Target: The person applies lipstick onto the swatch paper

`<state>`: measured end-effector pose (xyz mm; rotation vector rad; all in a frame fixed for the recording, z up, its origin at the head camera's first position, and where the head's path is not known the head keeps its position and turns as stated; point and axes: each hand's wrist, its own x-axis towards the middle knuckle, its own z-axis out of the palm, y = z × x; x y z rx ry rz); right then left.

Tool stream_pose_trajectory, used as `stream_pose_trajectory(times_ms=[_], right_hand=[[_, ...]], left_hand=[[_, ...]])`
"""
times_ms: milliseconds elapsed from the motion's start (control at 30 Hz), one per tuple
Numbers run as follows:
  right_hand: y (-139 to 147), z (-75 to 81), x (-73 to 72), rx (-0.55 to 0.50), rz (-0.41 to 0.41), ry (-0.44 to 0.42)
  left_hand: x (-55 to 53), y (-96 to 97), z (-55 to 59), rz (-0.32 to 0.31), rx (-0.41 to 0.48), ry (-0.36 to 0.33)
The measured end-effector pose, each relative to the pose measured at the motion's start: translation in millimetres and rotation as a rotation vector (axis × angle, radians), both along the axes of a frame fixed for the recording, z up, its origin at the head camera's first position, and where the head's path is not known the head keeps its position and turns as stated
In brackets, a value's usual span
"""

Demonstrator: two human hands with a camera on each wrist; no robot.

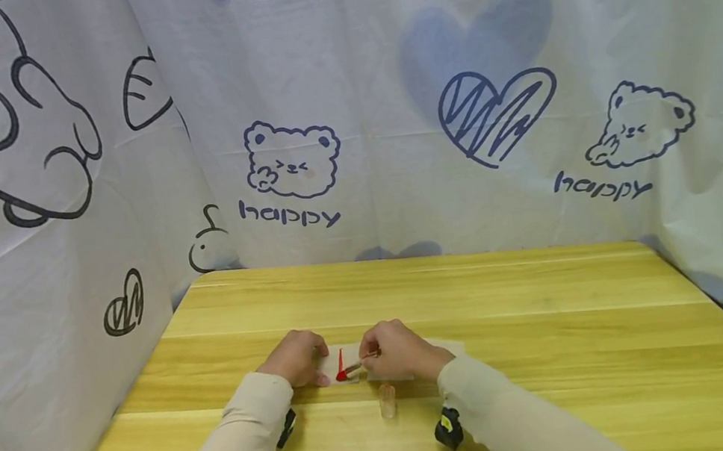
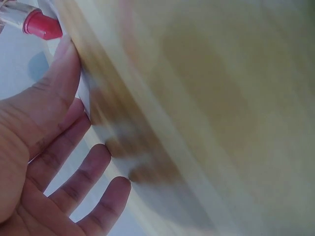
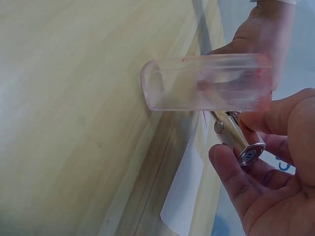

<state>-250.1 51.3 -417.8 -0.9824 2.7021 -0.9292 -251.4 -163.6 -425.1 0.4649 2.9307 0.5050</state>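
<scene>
In the head view my right hand pinches a lipstick, its red tip down on a sheet of white paper. A red stroke runs up the paper from the tip. The right wrist view shows the tube's shiny base between thumb and fingers. To the left, my left hand rests at the paper's left edge, fingers spread and thumb tip near the red lipstick bullet. A clear lipstick cap stands on the table just in front of the paper, smeared red at one end.
The wood-grain table stretches out around both hands. White curtains with drawn bears and hearts hang behind and at the sides. A black wrist camera sits below my right sleeve.
</scene>
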Motion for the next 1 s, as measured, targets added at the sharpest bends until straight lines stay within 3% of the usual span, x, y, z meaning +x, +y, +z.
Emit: stream_pose_trajectory(times_ms=[267,1000], right_hand=[[-0.8,2.7,1.4,0.012,0.039,0.018],[7.6,7.8,2.8,0.007,0.004,-0.028]], left_hand=[[-0.1,0.0,1.9,-0.002,0.008,0.001],[2.0,0.2,0.7,-0.005,0.006,-0.018]])
